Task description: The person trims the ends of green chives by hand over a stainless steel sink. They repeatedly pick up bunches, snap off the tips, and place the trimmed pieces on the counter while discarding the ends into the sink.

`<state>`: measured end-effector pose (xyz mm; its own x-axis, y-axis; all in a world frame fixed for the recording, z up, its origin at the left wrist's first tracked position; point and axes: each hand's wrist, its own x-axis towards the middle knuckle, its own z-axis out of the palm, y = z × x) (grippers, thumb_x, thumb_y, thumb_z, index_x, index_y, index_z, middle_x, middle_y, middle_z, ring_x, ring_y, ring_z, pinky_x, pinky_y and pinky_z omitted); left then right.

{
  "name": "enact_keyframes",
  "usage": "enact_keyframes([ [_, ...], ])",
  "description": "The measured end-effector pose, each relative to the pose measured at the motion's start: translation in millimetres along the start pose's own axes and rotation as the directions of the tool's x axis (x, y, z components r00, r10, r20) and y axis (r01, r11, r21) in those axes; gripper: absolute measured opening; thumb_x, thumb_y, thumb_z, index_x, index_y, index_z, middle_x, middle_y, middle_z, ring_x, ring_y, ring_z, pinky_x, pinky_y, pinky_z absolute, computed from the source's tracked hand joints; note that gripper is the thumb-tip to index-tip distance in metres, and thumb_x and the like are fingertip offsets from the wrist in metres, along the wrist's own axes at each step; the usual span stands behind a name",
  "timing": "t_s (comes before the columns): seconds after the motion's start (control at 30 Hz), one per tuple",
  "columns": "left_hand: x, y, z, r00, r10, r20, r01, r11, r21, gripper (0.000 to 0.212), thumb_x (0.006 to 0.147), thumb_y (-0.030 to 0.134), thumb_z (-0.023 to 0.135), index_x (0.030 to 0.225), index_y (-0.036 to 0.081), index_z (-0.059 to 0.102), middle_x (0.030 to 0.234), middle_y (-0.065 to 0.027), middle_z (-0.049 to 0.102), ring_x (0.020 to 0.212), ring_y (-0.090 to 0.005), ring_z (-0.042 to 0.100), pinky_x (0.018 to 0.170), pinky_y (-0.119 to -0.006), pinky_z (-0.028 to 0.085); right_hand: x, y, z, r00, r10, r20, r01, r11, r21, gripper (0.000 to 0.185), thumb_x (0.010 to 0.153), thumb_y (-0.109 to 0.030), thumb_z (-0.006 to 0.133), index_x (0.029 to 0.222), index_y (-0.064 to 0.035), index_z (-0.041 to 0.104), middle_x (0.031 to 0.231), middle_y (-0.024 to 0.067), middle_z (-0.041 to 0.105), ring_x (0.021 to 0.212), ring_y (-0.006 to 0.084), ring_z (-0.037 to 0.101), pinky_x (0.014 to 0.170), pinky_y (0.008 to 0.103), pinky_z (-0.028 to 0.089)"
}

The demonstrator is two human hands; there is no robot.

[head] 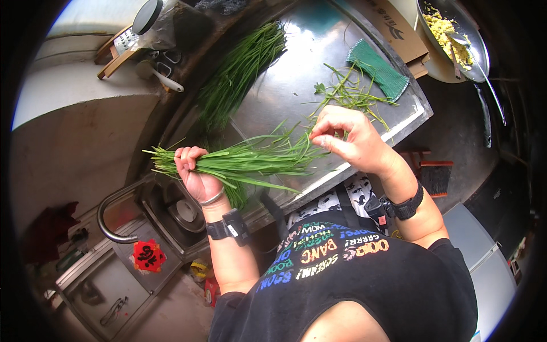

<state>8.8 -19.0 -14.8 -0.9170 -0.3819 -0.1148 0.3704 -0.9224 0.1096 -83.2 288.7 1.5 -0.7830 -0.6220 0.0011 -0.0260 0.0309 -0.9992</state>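
Note:
My left hand (194,171) is wrapped around a bunch of garlic chives (260,161) near its pale stem ends. The leaves stretch sideways over the stainless steel counter (307,55) towards my right hand (352,137). There, thumb and forefinger pinch at the leaf tips, seemingly on a thin chive leaf. Just beyond that hand lies a loose pile of chive scraps (348,92), with a green mesh cloth (378,70) beside it. A larger heap of chives (248,68) rests at the counter's far left side.
A sink (149,199) with a white bowl (186,210) inside and a curved faucet (102,213) is at left. At upper right, a wok (480,51) holds scrambled egg (442,30) and a metal utensil, near a cardboard box (395,32). A grater (124,40) stands upper left.

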Motion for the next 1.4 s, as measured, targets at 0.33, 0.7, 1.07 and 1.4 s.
enact_keyframes([
  [0.33, -4.4, -8.5, 3.0, 1.0, 0.003, -0.014, -0.003, 0.999, 0.035, 0.01, 0.092, 0.008, 0.055, 0.085, 0.006, 0.048, 0.066, 0.0014, 0.033, 0.061, -0.0118, 0.035, 0.075, -0.027, 0.043, 16.1, -9.8, 55.2, 0.935, -0.333, 0.122, 0.354, 0.876, -0.326, 0.014, 0.072, -0.015, 0.071, 0.078, -0.0066, 0.062, 0.077, 0.007, 0.056, 0.075, 0.0272, 0.058, 0.065, 0.0372, 0.048],
  [0.7, -11.9, -21.9, 6.8, 0.986, 0.061, -0.153, -0.032, 0.983, 0.181, 0.011, 0.095, 0.009, 0.049, 0.086, 0.002, 0.048, 0.066, -0.0002, 0.034, 0.062, -0.0129, 0.035, 0.075, -0.028, 0.042, 15.2, -2.5, 59.1, 0.884, -0.098, -0.457, 0.087, 0.995, -0.044, 0.005, 0.078, 0.0, 0.064, 0.075, 0.0, 0.062, 0.069, 0.0059, 0.056, 0.06, 0.0134, 0.053, 0.055, 0.0252, 0.041],
  [1.07, -14.3, -27.2, 5.6, 0.995, 0.024, -0.1, -0.006, 0.985, 0.171, 0.009, 0.093, 0.003, 0.046, 0.101, 0.003, 0.049, 0.081, -0.0052, 0.044, 0.077, -0.0173, 0.045, 0.098, -0.036, 0.041, 4.4, 3.7, 58.4, 0.993, -0.106, -0.056, 0.068, 0.883, -0.465, 0.014, 0.076, -0.016, 0.072, 0.079, -0.0052, 0.064, 0.073, 0.0085, 0.058, 0.068, 0.026, 0.059, 0.058, 0.0348, 0.046],
  [1.4, -19.4, -30.6, 13.9, 0.996, 0.019, -0.084, -0.005, 0.986, 0.166, 0.035, 0.075, -0.009, 0.046, 0.109, 0.0, 0.048, 0.087, -0.0075, 0.043, 0.083, -0.0205, 0.046, 0.105, -0.04, 0.036, 9.8, 11.5, 60.0, 0.996, 0.077, -0.042, -0.083, 0.979, -0.185, 0.013, 0.079, -0.014, 0.067, 0.08, -0.0019, 0.066, 0.074, 0.0092, 0.063, 0.065, 0.021, 0.062, 0.061, 0.0317, 0.049],
])
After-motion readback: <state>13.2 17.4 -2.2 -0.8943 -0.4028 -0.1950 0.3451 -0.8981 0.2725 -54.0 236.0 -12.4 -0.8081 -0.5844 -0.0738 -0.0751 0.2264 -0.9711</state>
